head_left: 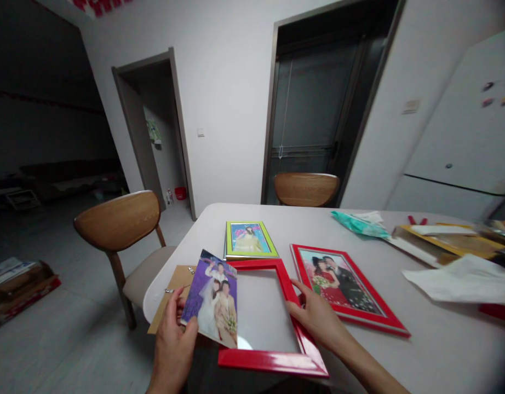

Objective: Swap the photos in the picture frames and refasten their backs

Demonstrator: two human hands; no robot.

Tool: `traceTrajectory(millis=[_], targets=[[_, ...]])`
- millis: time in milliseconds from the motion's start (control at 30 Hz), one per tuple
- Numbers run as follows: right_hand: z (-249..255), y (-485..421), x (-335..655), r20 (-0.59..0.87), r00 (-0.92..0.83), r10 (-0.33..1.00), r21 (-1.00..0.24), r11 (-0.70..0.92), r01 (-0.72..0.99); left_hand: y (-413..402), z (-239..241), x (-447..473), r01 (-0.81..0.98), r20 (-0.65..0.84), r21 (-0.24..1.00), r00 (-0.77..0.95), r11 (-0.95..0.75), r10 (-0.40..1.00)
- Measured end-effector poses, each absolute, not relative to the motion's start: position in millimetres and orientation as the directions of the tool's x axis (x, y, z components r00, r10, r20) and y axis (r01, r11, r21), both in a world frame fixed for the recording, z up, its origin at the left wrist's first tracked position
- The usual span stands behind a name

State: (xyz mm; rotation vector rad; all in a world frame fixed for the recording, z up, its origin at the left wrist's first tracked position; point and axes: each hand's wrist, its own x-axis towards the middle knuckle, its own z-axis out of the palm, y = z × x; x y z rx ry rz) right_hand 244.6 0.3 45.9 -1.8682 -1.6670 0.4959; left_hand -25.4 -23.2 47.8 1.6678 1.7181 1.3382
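A loose photograph [223, 298] with a purple background is gripped at its left edge by my left hand [176, 328]. It is tilted and overlaps the left side of a red picture frame [273, 360]. My right hand [314, 312] holds that frame by its right side, fingers over the edge. Through the frame's opening the white tabletop shows. Under the photograph and my left hand lies a brown backing board [162, 312] with metal clips, partly hidden.
A green picture frame [252, 255] and a second red frame [371, 295], both with photographs, lie beyond and to the right. Wrappers [359, 224], a yellow envelope [462, 241] and white sheeting [462, 282] crowd the table's right. Wooden chairs [121, 219] stand around the white table [211, 219].
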Motion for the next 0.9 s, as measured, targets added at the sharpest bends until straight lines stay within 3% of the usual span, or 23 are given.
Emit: traceTrajectory(millis=[167,300,533,667,800,900], targets=[[34.8,0.8,245.6,0.116,0.1,0.988,-0.495,-0.03,0.868,-24.9,22.6,-40.4,0.561,0.226,0.822,-0.169,-0.095,0.959],[26.5,1.7,247.9,0.154,0.069,0.986,-0.442,0.006,0.897,-23.8,17.8,-42.8,0.702,0.259,0.703,-0.106,-0.113,0.96],[23.8,-1.0,248.4,0.156,0.034,0.987,-0.358,0.025,0.934,-27.4,13.6,-35.1,0.849,0.416,0.43,0.116,-0.308,0.902],[30.7,-5.5,241.9,0.192,0.057,0.98,-0.274,-0.002,0.962,-31.9,11.0,-20.8,0.799,0.379,0.315,0.389,-0.512,0.84],[30.5,-7.2,237.9,0.236,0.016,0.972,-0.284,0.053,0.957,-27.1,6.4,-15.8,0.811,0.318,0.23,0.459,-0.537,0.83],[26.7,-5.5,237.1,0.288,-0.012,0.958,-0.306,0.104,0.946,-22.1,3.4,-18.2,0.799,0.361,0.192,0.482,-0.57,0.798]])
